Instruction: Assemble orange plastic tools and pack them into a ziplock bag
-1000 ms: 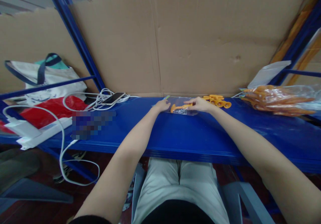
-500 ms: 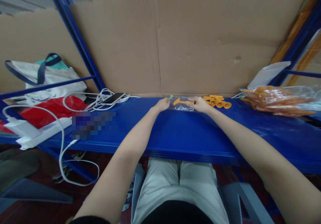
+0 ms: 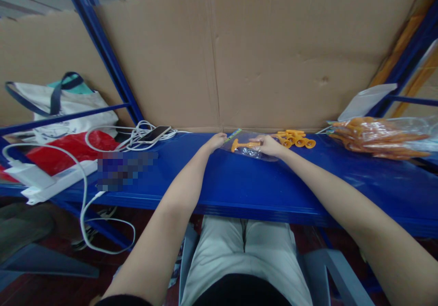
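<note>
A clear plastic bag with a green-and-yellow strip along its left edge lies at the back of the blue shelf. My left hand is closed, pinching the bag's left corner beside that strip. From the right, my right hand has its fingers closed around the end of an orange T-shaped plastic piece, whose crossbar points left. That piece shows at the bag; whether it is fully inside, I cannot tell. Just behind my right wrist lies a group of several similar orange pieces with round cup-like ends.
Clear bags of orange parts lie at the right. On the left are a phone on coiled white cable, a power strip, a red bag and a white tote bag. A cardboard sheet stands behind.
My left hand has shifted slightly left, and the bag lies more spread out, its strip showing more. The orange piece has moved left and down a little, its crossbar now plainer.
</note>
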The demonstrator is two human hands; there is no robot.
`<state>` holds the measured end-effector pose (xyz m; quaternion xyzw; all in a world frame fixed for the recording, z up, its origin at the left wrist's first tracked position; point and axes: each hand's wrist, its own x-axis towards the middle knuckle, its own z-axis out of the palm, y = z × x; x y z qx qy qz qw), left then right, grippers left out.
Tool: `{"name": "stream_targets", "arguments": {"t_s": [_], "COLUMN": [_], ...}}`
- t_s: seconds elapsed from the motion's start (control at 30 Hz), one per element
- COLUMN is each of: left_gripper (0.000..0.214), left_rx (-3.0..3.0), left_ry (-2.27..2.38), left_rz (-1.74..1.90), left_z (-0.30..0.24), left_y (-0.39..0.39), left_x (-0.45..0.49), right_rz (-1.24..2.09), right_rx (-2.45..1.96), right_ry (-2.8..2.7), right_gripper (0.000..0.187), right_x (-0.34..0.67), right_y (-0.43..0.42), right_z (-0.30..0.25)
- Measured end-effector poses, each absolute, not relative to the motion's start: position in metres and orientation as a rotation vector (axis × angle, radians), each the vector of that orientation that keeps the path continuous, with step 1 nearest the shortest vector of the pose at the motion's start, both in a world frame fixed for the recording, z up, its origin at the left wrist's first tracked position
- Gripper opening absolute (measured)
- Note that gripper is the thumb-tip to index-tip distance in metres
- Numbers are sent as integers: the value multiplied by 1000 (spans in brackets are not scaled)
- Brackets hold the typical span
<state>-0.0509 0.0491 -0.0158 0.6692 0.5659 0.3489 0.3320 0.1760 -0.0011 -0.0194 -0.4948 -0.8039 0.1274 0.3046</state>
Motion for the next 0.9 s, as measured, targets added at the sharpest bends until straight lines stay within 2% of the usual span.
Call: {"name": "stream_targets", "arguments": {"t_s": [0.4,0.63,0.9], "left_gripper": [23,29,32], "left_rx": [1735,1732,1945], "left_ry": [1536,1563,1797], "left_rz": [948,966,907], "left_z": [-19,-18,-17], "left_y": [55,54,61], "left_x": [-53,-53,-60], "right_rz": [721,687,332], "right_rx": [-1281,-1182,-1152], "right_ry": [-1996,-1991,-2100], "right_gripper": [59,54,30], "right_x": [178,171,166], "right_y": [2,9,11], "right_z": [-31,-42,-47]}}
